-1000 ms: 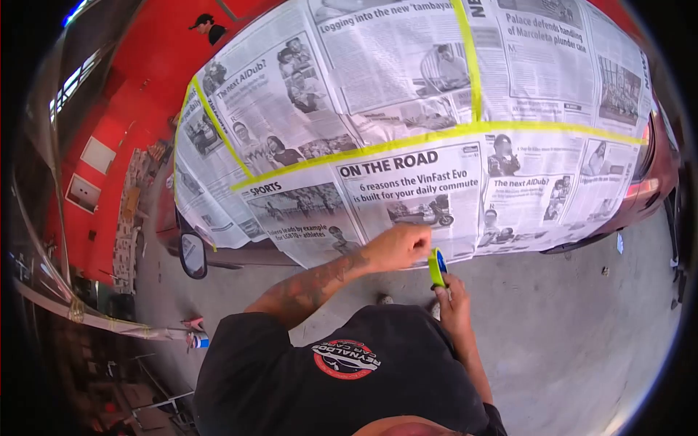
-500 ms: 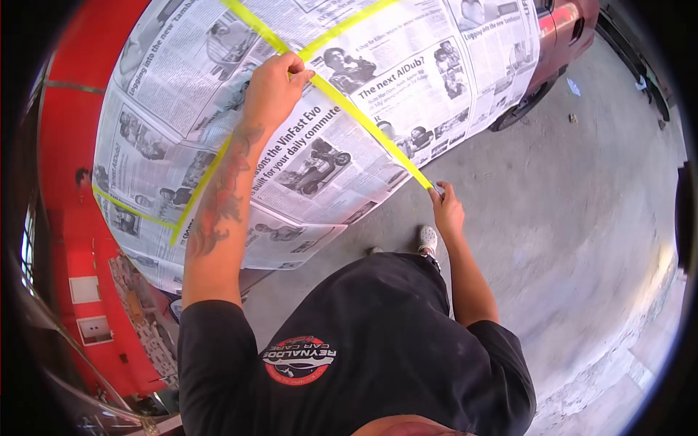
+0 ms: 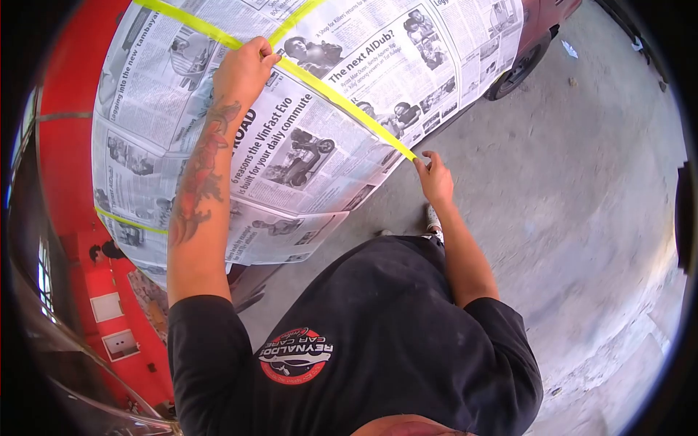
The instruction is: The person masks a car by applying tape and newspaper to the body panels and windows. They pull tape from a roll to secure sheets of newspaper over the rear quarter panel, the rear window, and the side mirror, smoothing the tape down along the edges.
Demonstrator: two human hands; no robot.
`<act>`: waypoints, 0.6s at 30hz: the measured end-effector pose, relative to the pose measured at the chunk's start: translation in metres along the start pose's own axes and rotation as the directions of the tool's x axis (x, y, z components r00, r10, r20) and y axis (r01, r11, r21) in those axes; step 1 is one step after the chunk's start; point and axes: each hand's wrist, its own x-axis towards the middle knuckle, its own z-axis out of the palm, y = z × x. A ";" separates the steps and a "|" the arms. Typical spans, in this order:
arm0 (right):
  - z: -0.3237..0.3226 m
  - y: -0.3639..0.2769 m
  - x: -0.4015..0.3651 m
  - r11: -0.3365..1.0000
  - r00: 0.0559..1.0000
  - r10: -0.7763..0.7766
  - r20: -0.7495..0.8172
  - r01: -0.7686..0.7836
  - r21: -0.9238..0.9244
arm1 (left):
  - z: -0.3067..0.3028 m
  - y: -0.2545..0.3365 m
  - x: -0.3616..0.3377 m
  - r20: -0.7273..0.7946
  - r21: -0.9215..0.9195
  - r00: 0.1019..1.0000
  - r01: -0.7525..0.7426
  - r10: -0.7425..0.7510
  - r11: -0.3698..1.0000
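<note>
A strip of yellow masking tape (image 3: 342, 103) runs diagonally across newspaper sheets (image 3: 291, 211) that cover the front of a car. My left hand (image 3: 243, 69) is closed over the upper part of this strip, thumb and fingers pinched at the tape near where another yellow strip (image 3: 294, 18) meets it. At the sheets' lower right edge, my right hand (image 3: 435, 178) pinches the strip's lower end between thumb and fingers. The strip looks straight between both hands. Whether a roll is inside the right hand I cannot make out.
The car's dark red side (image 3: 542, 25) and a wheel (image 3: 518, 73) show at the upper right. Grey concrete floor (image 3: 552, 196) lies to the right. A red wall (image 3: 65, 156) stands at the left. A scrap of litter (image 3: 569, 49) lies on the floor.
The view has shifted, so the covered car sits further left and up. Both hands keep their places on the tape strip, and my right hand's fingers have spread slightly.
</note>
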 end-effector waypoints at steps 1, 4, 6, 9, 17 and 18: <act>0.001 0.000 0.001 1.000 1.000 0.001 0.000 -0.001 0.005 | 0.000 0.001 0.000 -0.002 0.040 1.000 -0.002 0.003 0.999; 0.005 0.005 0.005 1.000 1.000 0.002 -0.008 -0.001 0.024 | 0.002 0.002 0.004 -0.002 0.131 1.000 0.013 -0.012 0.991; 0.005 0.010 0.008 0.998 1.000 -0.005 0.006 0.004 0.069 | 0.005 0.001 0.005 -0.026 0.174 0.999 0.026 -0.022 0.984; 0.006 0.015 0.009 0.993 1.000 -0.022 -0.002 0.022 0.118 | 0.002 0.007 0.004 -0.036 0.214 0.998 0.049 -0.042 0.976; 0.018 0.011 0.011 0.991 0.999 0.014 0.029 -0.018 0.133 | 0.054 -0.008 -0.039 -0.178 0.464 0.853 -0.368 0.491 0.806; 0.020 0.011 0.012 0.991 0.999 0.018 0.033 -0.023 0.135 | 0.063 -0.005 -0.047 -0.116 0.494 0.839 -0.415 0.531 0.764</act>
